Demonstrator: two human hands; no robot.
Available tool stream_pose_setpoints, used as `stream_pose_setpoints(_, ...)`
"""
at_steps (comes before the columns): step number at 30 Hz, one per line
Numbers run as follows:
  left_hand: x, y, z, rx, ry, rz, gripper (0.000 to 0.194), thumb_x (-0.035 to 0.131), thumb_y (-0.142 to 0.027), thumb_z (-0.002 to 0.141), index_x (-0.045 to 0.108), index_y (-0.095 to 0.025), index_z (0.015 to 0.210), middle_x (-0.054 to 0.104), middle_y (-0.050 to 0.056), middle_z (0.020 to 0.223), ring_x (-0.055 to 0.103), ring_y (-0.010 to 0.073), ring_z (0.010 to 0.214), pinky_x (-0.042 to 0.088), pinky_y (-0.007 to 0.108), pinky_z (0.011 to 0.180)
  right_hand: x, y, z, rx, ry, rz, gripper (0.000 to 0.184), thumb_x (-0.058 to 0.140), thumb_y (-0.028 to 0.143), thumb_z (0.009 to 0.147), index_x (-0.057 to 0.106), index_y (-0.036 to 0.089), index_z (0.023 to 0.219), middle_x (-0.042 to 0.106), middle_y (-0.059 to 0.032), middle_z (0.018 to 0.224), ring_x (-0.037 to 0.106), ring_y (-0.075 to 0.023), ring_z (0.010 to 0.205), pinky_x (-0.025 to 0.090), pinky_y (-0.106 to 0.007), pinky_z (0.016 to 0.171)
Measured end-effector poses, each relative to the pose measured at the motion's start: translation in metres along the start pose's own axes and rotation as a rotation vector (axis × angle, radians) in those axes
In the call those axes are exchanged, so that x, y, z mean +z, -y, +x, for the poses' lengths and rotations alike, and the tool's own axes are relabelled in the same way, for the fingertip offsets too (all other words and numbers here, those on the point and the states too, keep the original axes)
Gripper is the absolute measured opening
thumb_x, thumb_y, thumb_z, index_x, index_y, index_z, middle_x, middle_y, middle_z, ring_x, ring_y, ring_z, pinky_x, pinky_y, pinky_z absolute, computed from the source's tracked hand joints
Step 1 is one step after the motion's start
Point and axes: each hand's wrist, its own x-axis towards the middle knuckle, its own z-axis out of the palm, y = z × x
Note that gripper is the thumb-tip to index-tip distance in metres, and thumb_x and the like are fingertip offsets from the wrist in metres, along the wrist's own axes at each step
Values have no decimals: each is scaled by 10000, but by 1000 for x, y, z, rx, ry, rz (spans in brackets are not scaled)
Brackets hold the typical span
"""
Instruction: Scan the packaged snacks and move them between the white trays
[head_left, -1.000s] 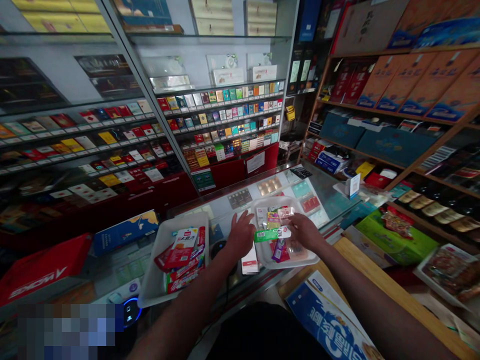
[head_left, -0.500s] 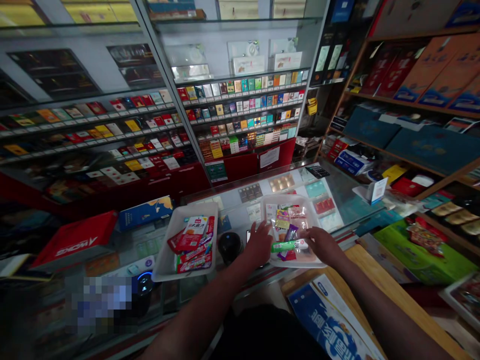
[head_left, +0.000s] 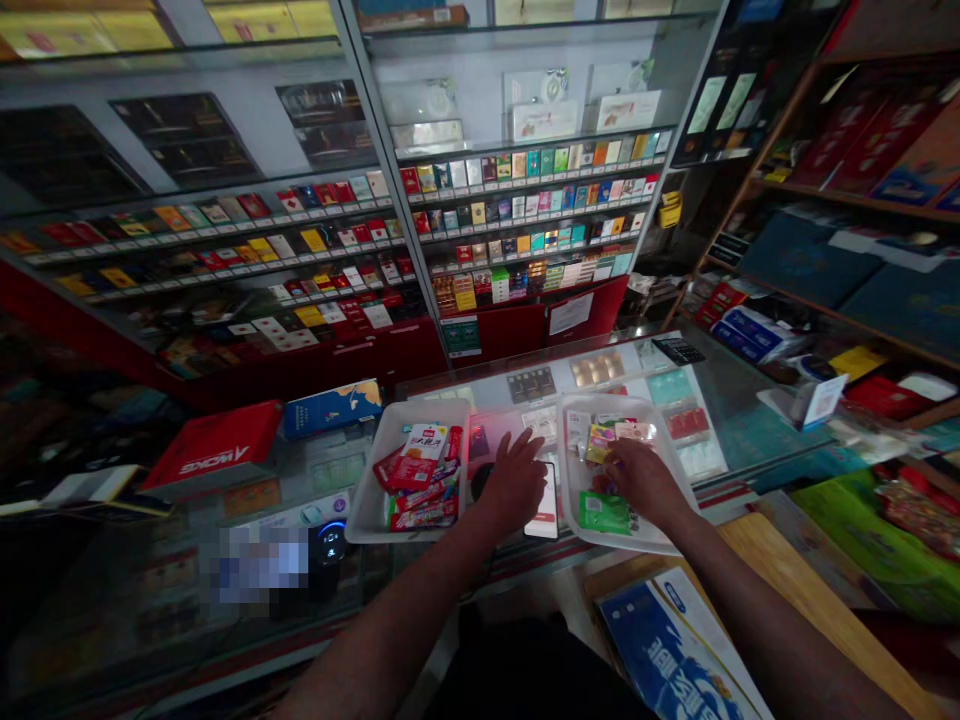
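The open left hand [head_left: 516, 478] is held splayed on the glass counter [head_left: 739, 425], beside a phone [head_left: 547, 500]. The curled right hand [head_left: 643, 483] is lowered onto foil packets [head_left: 600, 442] in a white plastic tray [head_left: 568, 480]; any grip cannot be told.

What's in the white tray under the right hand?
The white tray holds small packets, including a green one near the front; the right hand covers the middle, so whatever lies beneath it cannot be seen.

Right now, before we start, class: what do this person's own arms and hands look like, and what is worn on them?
The left hand and right hand are bare: no gloves, and no ring or watch shows. The left forearm and right forearm are uncovered by sleeves. A dark top shows below them.
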Motion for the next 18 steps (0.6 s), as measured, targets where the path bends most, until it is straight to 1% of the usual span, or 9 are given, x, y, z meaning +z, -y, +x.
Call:
stream_pose_setpoints(4,-22,36,-23,-99,-16,25,184,562,-231,942,731,-190,1001,495,109,1555,290,315,1539,172,608,1273,6,42,25,-99,-16,27,198,539,194,929,723,176,858,728,-129,1084,628,-264,1120,452,-388,1041)
stream_pose_setpoints(7,-36,67,-44,-189,-6,48,174,578,-239,930,738,-186,975,497,114,1552,304,333,1530,202,611,1261,13,74,42,-147,-13,34,184,559,197,931,722,179,848,734,-129,1071,631,-262,1116,456,-394,1043)
stream_pose_setpoints(9,-43,90,-59,-249,8,82,193,571,-243,932,738,-183,1008,487,123,1559,310,339,1528,213,608,1257,18,96,53,-179,-8,40,165,578,184,920,724,185,844,736,-117,1073,629,-255,1130,440,-391,1070)
stream_pose_setpoints(11,-46,114,-74,-294,10,132,256,562,-241,933,723,-188,1125,487,129,1556,324,341,1520,211,599,1258,23,117,63,-199,0,34,146,597,183,915,726,186,846,736,-110,1081,627,-250,1138,422,-388,1094)
stream_pose_setpoints(13,-48,137,-89,-361,19,172,255,567,-286,937,731,-188,1106,496,141,1546,327,362,1515,204,619,1251,29,138,72,-210,10,22,130,614,194,915,728,182,852,736,-109,1085,626,-249,1140,410,-381,1105)
stream_pose_setpoints(16,-48,169,-110,-430,54,203,242,569,-294,928,747,-187,1053,477,141,1560,304,383,1522,209,625,1239,39,169,87,-229,42,4,123,626,204,918,738,175,876,738,-114,1089,626,-248,1141,389,-374,1121)
stream_pose_setpoints(18,-46,186,-123,-466,80,203,252,583,-298,917,746,-197,1080,467,141,1566,291,392,1526,205,632,1234,47,188,96,-251,63,-14,127,624,205,919,741,177,879,737,-114,1089,624,-244,1141,377,-364,1126)
